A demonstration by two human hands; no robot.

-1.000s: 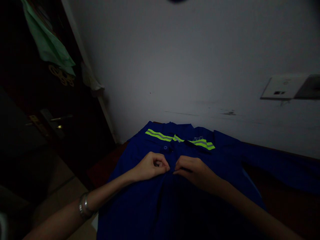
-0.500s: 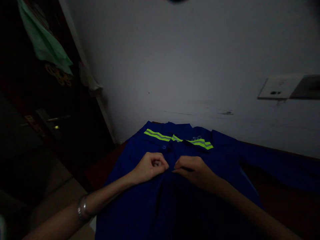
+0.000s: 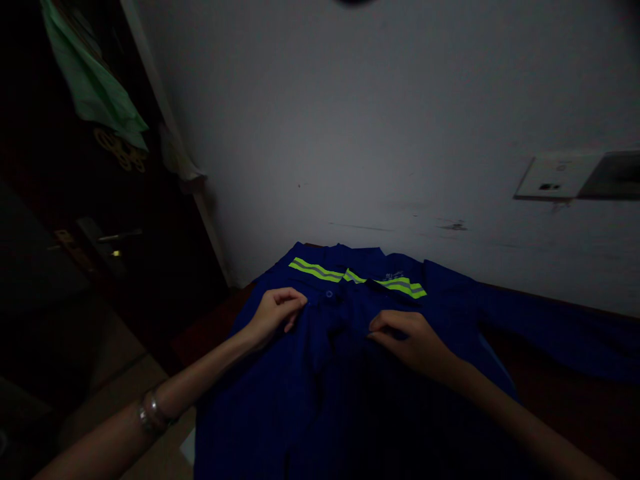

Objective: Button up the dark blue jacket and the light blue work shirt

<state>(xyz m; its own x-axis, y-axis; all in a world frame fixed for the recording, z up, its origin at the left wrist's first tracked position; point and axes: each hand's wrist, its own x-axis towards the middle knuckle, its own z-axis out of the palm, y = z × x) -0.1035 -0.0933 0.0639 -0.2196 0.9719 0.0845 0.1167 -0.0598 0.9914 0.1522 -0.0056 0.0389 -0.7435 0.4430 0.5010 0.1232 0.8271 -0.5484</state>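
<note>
Blue garment (image 3: 300,400) lies spread under both hands, its far edge near the pale wall (image 3: 360,127), one sleeve (image 3: 545,333) running off to the right over a dark reddish surface (image 3: 575,427). Left hand (image 3: 275,315): thumb and forefinger pinched together on the cloth, left of the front opening, just beside a round fastener (image 3: 329,294). Right hand (image 3: 406,337): thumb and forefinger drawn into a pinch on cloth across the opening, nearer the wearer than the left fingertips. Hands apart, loose folds of the garment between them. Yellow-green reflective stripe (image 3: 320,271) crosses the chest beyond both hands. Lower front too dark to read.
</note>
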